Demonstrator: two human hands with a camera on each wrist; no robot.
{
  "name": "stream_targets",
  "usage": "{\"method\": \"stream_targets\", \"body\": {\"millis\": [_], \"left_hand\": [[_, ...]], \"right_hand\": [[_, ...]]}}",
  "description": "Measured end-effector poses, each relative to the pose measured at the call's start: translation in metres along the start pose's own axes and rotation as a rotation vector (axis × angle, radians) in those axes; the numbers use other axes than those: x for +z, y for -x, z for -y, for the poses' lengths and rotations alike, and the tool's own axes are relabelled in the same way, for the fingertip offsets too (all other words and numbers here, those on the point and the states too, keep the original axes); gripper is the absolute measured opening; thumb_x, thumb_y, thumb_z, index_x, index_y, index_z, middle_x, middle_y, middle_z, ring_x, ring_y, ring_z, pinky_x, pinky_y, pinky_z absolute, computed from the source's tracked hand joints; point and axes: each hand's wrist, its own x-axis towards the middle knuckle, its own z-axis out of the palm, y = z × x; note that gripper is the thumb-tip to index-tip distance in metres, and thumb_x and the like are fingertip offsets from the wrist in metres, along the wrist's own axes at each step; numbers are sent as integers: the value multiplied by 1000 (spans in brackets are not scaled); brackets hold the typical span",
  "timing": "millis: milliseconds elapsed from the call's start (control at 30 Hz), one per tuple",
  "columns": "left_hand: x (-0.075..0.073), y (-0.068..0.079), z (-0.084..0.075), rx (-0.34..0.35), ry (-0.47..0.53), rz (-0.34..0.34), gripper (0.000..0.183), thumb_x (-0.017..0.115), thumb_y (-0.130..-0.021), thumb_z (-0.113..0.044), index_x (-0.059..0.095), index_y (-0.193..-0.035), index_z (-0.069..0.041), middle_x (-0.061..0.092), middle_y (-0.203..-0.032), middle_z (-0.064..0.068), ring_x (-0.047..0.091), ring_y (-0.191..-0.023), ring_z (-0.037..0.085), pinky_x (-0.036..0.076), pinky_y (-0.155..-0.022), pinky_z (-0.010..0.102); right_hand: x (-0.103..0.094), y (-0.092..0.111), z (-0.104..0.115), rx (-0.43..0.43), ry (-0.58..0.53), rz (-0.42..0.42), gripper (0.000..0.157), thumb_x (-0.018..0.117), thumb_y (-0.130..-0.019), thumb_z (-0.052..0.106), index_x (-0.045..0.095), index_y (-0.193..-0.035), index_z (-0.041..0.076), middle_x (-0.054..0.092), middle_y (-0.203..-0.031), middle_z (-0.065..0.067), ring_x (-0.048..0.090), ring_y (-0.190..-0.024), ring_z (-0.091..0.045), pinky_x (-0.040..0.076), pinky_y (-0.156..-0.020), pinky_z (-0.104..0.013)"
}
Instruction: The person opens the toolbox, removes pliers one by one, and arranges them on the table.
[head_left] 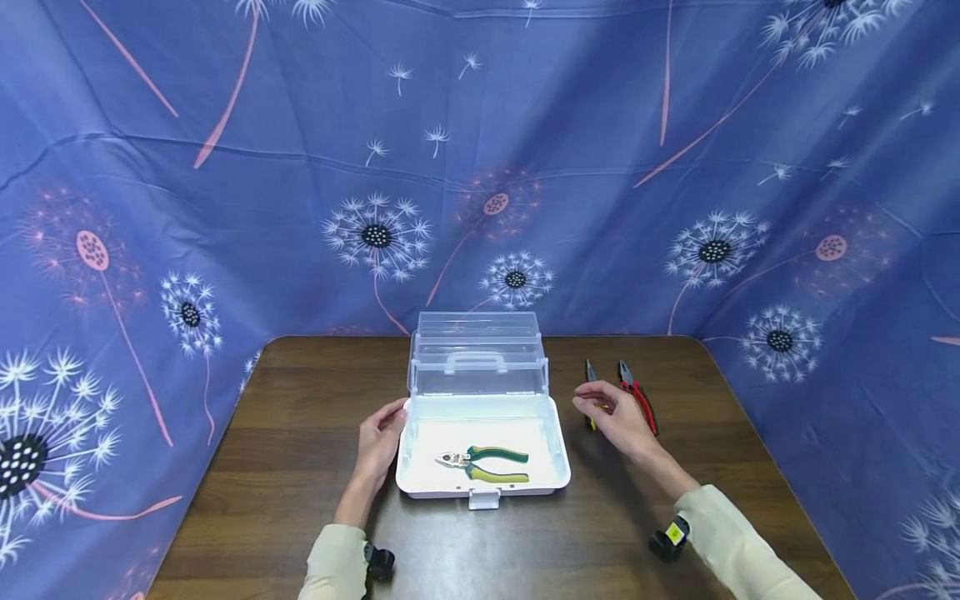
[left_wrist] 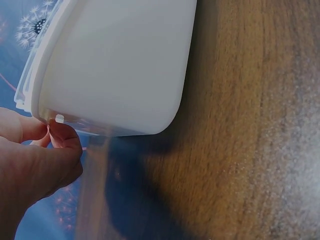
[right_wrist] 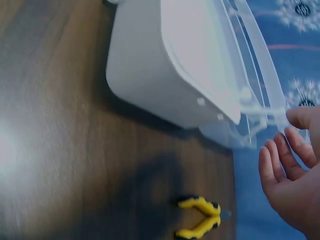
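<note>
A white toolbox (head_left: 558, 467) with a clear lid (head_left: 480, 379) tilted back stands on the table. Inside lie combination pliers (head_left: 498, 477) with green and yellow handles. My left hand (head_left: 378, 442) is at the box's left side; in the left wrist view, thumb and fingers pinch the rim near its back corner. My right hand (head_left: 618, 417) hovers to the right of the box with loosely bent fingers, holding nothing. Below it, partly covered, are pliers with yellow and black handles (right_wrist: 202, 218). Just beyond lie red-handled pliers (head_left: 639, 400).
The brown wooden table (head_left: 315, 400) ends at a blue cloth (head_left: 600, 208) with dandelion print, hung behind and on both sides. A white latch (head_left: 483, 499) hangs at the box's front. Dark wrist cameras (head_left: 670, 540) sit on both cuffs.
</note>
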Motion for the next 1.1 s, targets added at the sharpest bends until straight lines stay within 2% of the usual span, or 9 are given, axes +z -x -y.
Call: {"method": "stream_targets", "body": {"millis": [200, 367, 500, 667, 767, 900, 1100], "left_hand": [[0, 0, -1, 1, -6, -6, 28, 55, -96, -14, 62, -122, -6, 62, -117, 13, 54, -102, 21, 46, -79, 23], [-1, -1, 0, 0, -6, -4, 28, 55, -97, -15, 62, -123, -7, 61, -118, 12, 54, -102, 20, 46, -79, 23], [-2, 0, 0, -5, -11, -3, 28, 55, -97, -15, 62, -123, -8, 61, -119, 11, 54, -103, 21, 46, -80, 23], [-2, 1, 0, 3, -14, 5, 29, 55, -97, -16, 62, -124, -7, 61, -119, 12, 54, -104, 21, 46, -80, 22], [-1, 0, 0, 18, -6, 3, 29, 55, -96, -16, 62, -123, -7, 62, -118, 13, 54, -103, 21, 46, -79, 21], [0, 0, 1, 26, 15, 6, 29, 56, -96, -14, 62, -123, -5, 62, -118, 15, 55, -103, 23, 46, -78, 20], [1, 0, 1, 29, 11, -1, 29, 56, -96, -13, 61, -123, -4, 62, -118, 16, 55, -104, 24, 46, -79, 19]], "right_hand": [[21, 9, 33, -9, -60, 63, 21, 66, -88, 7, 63, -106, -4, 66, -102, -18, 62, -94, -29, 49, -77, -24], [40, 9, 24, -18, -84, 107, 24, 67, -88, 9, 63, -107, -4, 67, -99, -12, 63, -91, -27, 51, -77, -25], [54, 10, 14, -48, -51, 151, 20, 69, -88, 17, 66, -103, 5, 68, -96, -2, 64, -89, -17, 51, -79, -27], [68, 18, 17, -96, 8, 191, 16, 68, -88, 24, 68, -101, 15, 68, -97, 5, 63, -91, -12, 52, -81, -31], [78, 21, 18, -130, 23, 224, 14, 68, -89, 24, 67, -101, 18, 67, -98, 5, 63, -91, -13, 52, -82, -33], [90, 21, 17, -152, 11, 266, 13, 68, -89, 20, 67, -101, 17, 68, -99, -1, 64, -90, -15, 52, -81, -33], [106, 20, 10, -170, 36, 380, 24, 64, -91, 19, 65, -111, 4, 67, -107, -11, 63, -93, -18, 52, -83, -34]]}}
